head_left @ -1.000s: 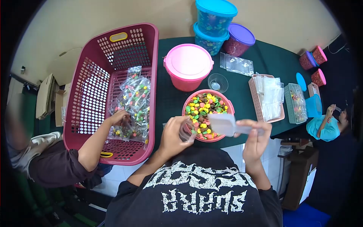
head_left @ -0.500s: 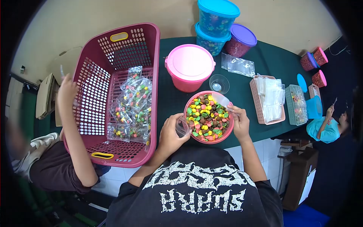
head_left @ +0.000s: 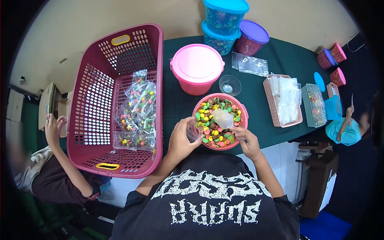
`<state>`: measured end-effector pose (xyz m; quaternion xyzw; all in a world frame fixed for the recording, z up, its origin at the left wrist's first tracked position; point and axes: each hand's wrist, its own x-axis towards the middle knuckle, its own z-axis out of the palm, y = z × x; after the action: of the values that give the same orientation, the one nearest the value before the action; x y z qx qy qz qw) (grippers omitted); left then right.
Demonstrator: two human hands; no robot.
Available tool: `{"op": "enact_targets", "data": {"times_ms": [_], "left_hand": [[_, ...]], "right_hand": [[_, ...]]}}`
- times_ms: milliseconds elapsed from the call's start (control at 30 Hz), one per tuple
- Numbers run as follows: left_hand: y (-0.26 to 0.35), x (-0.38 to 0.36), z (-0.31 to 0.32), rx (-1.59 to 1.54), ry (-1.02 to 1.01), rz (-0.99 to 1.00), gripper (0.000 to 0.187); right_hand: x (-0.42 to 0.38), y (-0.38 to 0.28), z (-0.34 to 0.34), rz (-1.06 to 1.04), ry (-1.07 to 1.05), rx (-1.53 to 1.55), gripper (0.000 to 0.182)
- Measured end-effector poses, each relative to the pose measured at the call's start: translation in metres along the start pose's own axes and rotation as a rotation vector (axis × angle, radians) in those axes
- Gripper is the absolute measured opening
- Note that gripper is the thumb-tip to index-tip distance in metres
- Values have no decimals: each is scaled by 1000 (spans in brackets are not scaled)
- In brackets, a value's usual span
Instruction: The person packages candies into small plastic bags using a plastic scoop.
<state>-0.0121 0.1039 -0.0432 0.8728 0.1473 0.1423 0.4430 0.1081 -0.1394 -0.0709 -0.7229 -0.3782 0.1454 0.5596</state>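
A pink bucket (head_left: 245, 116) full of red, green, yellow and brown candies stands on the table before me. My left hand (head_left: 183, 140) holds a small clear cup (head_left: 193, 133) at the bucket's left rim. My right hand (head_left: 249, 143) grips a translucent scoop (head_left: 223, 119), whose bowl lies over the candies near the middle of the bucket. Behind the bucket are an empty clear cup (head_left: 230, 85) and a bucket with a pink lid (head_left: 199, 64).
A maroon basket (head_left: 159, 100) with bagged candies is at left, beside a co-worker's hands (head_left: 54, 124). Lidded blue tubs (head_left: 221, 30), a purple-lidded tub (head_left: 254, 33), plastic bags (head_left: 250, 64) and a bag-filled tray (head_left: 276, 114) stand behind. Another person (head_left: 345, 131) is at far right.
The scoop has moved left and down from the bucket's upper right rim to over the candies, with my right hand lower. The left co-worker's raised arm has come down and left.
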Motion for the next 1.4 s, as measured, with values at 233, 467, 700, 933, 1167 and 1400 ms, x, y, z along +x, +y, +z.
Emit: {"op": "enact_targets", "data": {"times_ms": [233, 467, 700, 933, 1167, 1400], "left_hand": [[-2, -1, 2, 15, -35, 10, 59], [-2, -2, 0, 19, -46, 23, 59], [-2, -2, 0, 24, -44, 36, 60], [-2, 1, 0, 17, -52, 29, 61], [-3, 1, 0, 22, -55, 28, 61], [-4, 0, 1, 25, -58, 48, 61]], "right_hand": [[-23, 0, -5, -61, 46, 16, 10], [-18, 0, -6, 55, 401, 20, 5], [-13, 5, 6, 135, 502, 286, 11], [-19, 13, 7, 129, 491, 417, 12], [-21, 13, 12, 105, 501, 395, 10], [-21, 20, 7, 96, 400, 357, 8]]}}
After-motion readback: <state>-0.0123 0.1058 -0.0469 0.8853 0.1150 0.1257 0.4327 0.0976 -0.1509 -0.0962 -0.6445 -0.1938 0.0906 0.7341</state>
